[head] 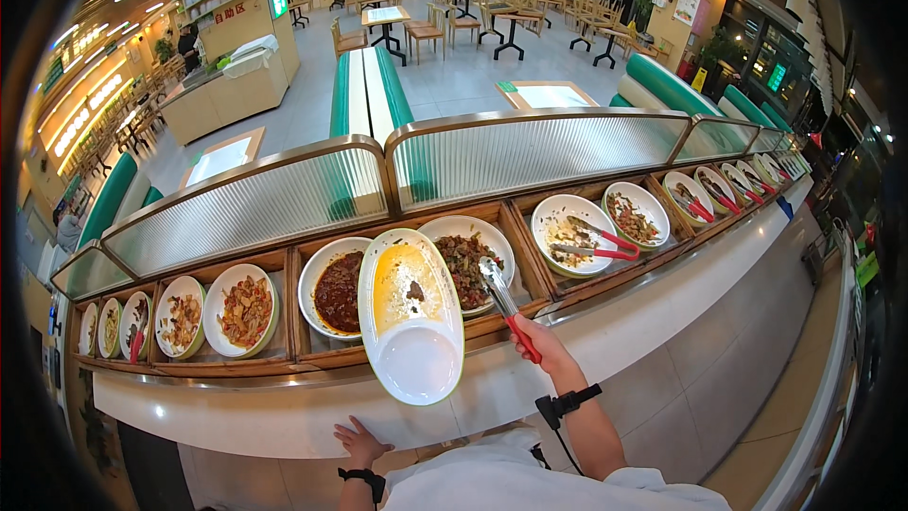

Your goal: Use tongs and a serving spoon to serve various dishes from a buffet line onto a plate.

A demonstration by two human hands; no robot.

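Red-handled metal tongs are gripped in my right hand, their tips over the right side of a round bowl of chopped meat and peppers. My left hand rests with fingers spread at the edge of the pale counter, holding nothing. Between the two hands and farther forward, an oval white dish with a green rim lies partly over that bowl and over a bowl of dark red sauce. Yellow oily liquid and food bits are in its larger part; its smaller round part holds no food.
Bowls of food stand in wooden trays along the counter, such as one with diced food at left. More red-handled tongs lie in a bowl at right. A ribbed glass screen runs behind the bowls. Tables and chairs stand beyond.
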